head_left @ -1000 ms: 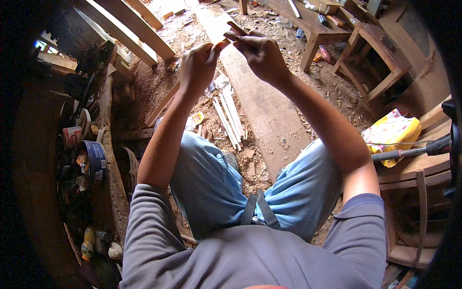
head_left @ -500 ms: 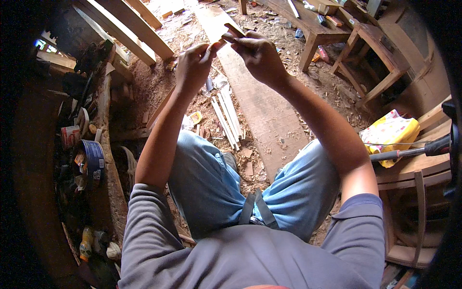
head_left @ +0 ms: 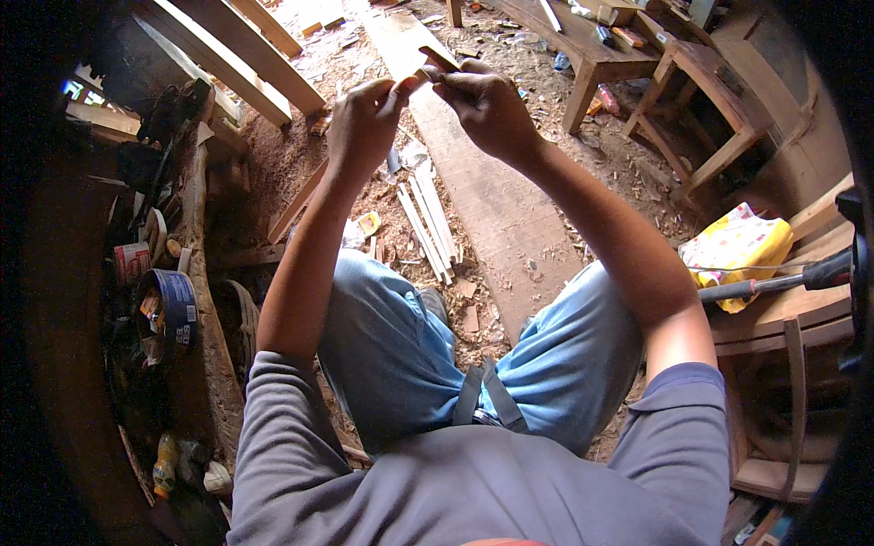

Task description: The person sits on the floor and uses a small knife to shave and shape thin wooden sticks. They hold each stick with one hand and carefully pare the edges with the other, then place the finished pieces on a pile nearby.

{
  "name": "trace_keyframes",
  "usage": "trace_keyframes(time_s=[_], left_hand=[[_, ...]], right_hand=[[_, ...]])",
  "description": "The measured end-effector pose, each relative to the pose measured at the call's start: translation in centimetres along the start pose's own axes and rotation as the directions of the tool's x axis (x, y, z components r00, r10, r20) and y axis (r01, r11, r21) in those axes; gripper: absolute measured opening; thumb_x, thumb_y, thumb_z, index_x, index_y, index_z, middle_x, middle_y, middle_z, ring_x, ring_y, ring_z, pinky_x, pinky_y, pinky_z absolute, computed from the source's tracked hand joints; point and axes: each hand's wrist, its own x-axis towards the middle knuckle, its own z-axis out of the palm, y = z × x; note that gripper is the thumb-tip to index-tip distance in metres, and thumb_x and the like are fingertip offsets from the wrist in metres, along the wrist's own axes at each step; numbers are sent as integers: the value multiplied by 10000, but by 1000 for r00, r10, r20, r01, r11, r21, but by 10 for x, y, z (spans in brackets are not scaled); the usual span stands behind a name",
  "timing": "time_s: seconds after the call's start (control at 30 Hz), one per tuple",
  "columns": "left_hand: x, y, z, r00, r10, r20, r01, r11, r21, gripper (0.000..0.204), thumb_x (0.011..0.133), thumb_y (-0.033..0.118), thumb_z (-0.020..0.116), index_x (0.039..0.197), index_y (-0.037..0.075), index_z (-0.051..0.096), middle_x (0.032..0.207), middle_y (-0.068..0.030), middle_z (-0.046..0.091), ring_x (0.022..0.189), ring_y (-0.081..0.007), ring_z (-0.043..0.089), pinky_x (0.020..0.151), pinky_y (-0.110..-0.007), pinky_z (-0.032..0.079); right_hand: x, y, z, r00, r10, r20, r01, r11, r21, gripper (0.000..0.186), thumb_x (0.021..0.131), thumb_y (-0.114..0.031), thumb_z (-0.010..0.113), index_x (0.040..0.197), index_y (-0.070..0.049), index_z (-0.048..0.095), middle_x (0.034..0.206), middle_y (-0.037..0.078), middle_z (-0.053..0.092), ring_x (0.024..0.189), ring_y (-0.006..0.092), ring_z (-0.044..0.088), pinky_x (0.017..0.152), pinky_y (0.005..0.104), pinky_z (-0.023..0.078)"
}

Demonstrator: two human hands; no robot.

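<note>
Both my hands are raised in front of me above a long plank (head_left: 492, 191), their fingertips almost meeting. My right hand (head_left: 492, 105) is closed around a short, flat brown piece of wood (head_left: 439, 58), whose end juts out past the fingers. My left hand (head_left: 362, 114) is closed in a pinch, thumb and forefinger pressed together close to the right fingertips. Whatever lies between those left fingers is too small to make out. Several pale wood strips (head_left: 426, 218) lie on the littered ground beyond my knees.
A wooden bench (head_left: 601, 65) and a stool-like frame (head_left: 706, 118) stand at the far right. A yellow and white package (head_left: 742, 250) rests on wooden furniture at right, beside a dark-handled rod (head_left: 774, 287). At left are a blue tub (head_left: 173, 305) and leaning boards (head_left: 218, 55).
Both hands have shifted only very slightly, keeping the same grip. The whole view has moved a little; nothing was taken up or let go.
</note>
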Motion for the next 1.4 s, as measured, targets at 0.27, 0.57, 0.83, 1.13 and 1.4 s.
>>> trace_keyframes(time_s=[0.27,0.57,0.83,1.13,1.4], left_hand=[[3,-4,-1,997,-53,-54,53,999,-4,513,956,581,555,897,111,754,611,-90,639,584,-242,639,566,-397,472],[-1,1,-4,999,-25,-20,26,998,51,523,947,575,566,876,83,728,668,-110,663,630,-253,664,590,-399,480],[-3,9,-7,999,-50,-4,50,999,22,486,953,523,588,932,67,756,723,-104,701,659,-181,653,627,-351,495],[-2,10,-7,998,-55,14,53,995,86,523,960,558,548,937,77,752,742,-145,701,669,-238,683,641,-381,505],[0,15,-10,1000,-23,2,23,996,82,497,972,506,563,904,47,740,779,-134,717,701,-252,693,666,-369,513]], right_hand=[[-3,-2,3,1000,-11,8,11,1000,-25,184,937,-194,660,1053,-83,751,813,189,622,703,352,634,640,433,488],[0,-3,-2,1000,10,3,-10,1000,-29,220,970,-220,622,1116,-93,728,812,190,621,724,346,634,640,428,482],[1,-2,-1,998,-56,4,56,998,-34,210,958,-191,628,1106,-85,732,812,199,626,717,341,643,647,425,498],[0,-1,-1,1000,-22,-15,22,1000,-9,201,961,-222,632,983,-50,734,785,193,618,688,347,637,625,426,497],[0,0,-2,998,-59,-8,59,998,-30,170,947,-205,649,1006,-71,736,801,186,621,693,340,642,628,427,504]])
